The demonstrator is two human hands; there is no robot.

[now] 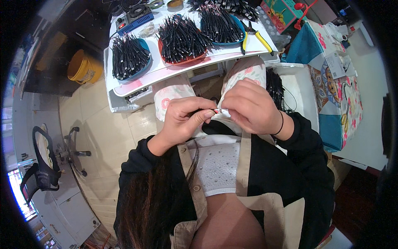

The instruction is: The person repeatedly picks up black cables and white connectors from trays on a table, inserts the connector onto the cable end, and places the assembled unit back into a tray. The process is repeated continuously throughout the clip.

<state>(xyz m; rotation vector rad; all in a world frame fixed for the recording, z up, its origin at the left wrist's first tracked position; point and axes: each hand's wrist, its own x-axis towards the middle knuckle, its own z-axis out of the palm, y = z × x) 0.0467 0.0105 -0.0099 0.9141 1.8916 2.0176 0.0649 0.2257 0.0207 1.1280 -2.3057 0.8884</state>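
My left hand (188, 119) pinches a thin black cable between thumb and forefinger, above my lap. The cable's exposed wire end (216, 111), with a bit of red, sticks out past the fingertips. My right hand (253, 107) meets it there, fingers curled and pinching at the wire end; its fingertips are partly hidden. Something small and whitish shows at these fingers, too small to tell what. The rest of the held cable is mostly hidden by my left hand.
On the white table ahead, black USB cables fill a left blue tray (148, 63), a red tray (183, 63) and a right blue tray (228, 43). Yellow-handled cutting pliers (261, 39) lie beside them. A foam box (297, 79) with cables stands right; a yellow bucket (81, 67) stands left.
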